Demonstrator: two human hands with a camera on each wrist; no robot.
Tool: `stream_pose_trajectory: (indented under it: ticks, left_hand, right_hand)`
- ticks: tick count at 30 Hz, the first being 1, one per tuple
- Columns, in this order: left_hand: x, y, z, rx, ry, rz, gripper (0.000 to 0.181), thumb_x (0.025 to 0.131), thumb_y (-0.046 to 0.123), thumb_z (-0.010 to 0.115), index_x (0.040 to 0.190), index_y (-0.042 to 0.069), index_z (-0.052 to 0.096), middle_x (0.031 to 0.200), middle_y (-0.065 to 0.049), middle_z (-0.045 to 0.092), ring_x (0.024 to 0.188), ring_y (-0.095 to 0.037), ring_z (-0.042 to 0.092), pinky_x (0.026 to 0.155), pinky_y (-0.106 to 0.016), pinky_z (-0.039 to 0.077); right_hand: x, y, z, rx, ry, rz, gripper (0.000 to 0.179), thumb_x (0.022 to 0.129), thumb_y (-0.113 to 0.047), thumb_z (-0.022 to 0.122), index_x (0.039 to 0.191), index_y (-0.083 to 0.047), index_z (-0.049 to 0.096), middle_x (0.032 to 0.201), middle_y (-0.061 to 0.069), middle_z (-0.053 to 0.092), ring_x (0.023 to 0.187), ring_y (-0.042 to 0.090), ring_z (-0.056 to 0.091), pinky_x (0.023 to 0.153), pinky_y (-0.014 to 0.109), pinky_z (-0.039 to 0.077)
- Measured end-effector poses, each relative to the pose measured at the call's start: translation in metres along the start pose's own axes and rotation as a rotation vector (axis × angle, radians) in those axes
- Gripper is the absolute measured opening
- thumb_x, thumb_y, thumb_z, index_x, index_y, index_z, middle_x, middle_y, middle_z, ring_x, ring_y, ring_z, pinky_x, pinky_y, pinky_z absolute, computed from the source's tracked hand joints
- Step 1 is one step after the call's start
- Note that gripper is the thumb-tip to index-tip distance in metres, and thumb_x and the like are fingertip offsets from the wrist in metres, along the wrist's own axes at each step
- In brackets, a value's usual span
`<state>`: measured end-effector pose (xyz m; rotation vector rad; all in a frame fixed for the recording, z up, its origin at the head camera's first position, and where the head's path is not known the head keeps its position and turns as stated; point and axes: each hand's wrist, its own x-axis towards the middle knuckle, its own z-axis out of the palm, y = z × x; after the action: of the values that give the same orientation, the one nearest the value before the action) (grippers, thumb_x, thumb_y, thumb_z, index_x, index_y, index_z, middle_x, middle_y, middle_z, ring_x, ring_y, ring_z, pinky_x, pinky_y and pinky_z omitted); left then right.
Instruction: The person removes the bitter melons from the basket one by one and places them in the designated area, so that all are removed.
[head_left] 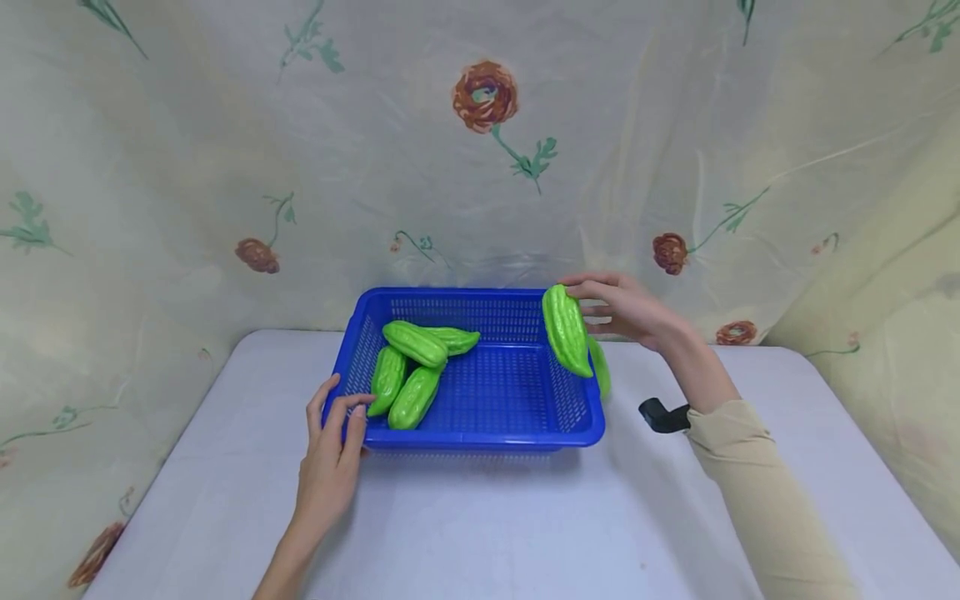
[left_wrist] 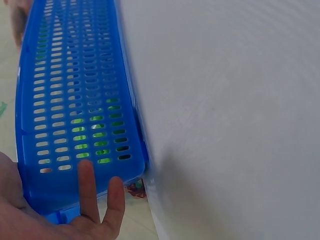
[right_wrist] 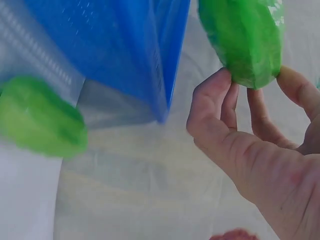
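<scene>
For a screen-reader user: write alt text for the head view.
A person's right hand holds a green bitter gourd by its top end above the right rim of a blue plastic basket on a white table. The left hand grips the basket's near-left corner; four more gourds lie inside, another just outside.

Basket [head_left: 465,437]: bright blue plastic, walls and floor pierced with a grid of small slots. Gourds: glossy lime green with darker ridged skin, the raised gourd [head_left: 566,330] the same shade as the pile in the basket [head_left: 411,371]. Table [head_left: 480,525]: plain white, faintly lilac. Backdrop cloth [head_left: 187,167]: pale cream-green, printed with rust-red flowers on teal stems and leaves. Sleeve [head_left: 757,483]: plain beige. Strap at the wrist [head_left: 663,415]: black.
</scene>
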<state>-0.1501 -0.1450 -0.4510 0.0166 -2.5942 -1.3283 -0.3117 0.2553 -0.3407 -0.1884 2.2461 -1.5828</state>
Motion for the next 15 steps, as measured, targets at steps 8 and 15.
stream_pose_trajectory:
  ticks: [8, 15]
  left_hand:
    - [0.000, -0.001, 0.000, 0.002, -0.004, 0.004, 0.038, 0.119, 0.036, 0.036, 0.139, 0.018, 0.062, 0.179, -0.004, 0.017, 0.085, -0.023, 0.073, 0.068, -0.029, 0.051]
    - [0.000, -0.001, 0.001, 0.007, -0.001, 0.007, 0.037, 0.119, 0.035, 0.036, 0.138, 0.017, 0.062, 0.179, -0.004, 0.017, 0.086, -0.022, 0.073, 0.069, -0.028, 0.052]
  right_hand:
    - [-0.009, 0.026, -0.033, 0.104, 0.030, 0.029, 0.048, 0.114, -0.043, 0.052, 0.151, -0.013, 0.046, 0.141, 0.001, 0.054, 0.126, 0.017, 0.062, 0.098, 0.033, 0.062]
    - [-0.012, 0.049, -0.056, 0.123, 0.061, 0.066, 0.054, 0.114, -0.044, 0.051, 0.154, -0.010, 0.043, 0.122, -0.014, 0.066, 0.114, 0.007, 0.066, 0.094, 0.028, 0.061]
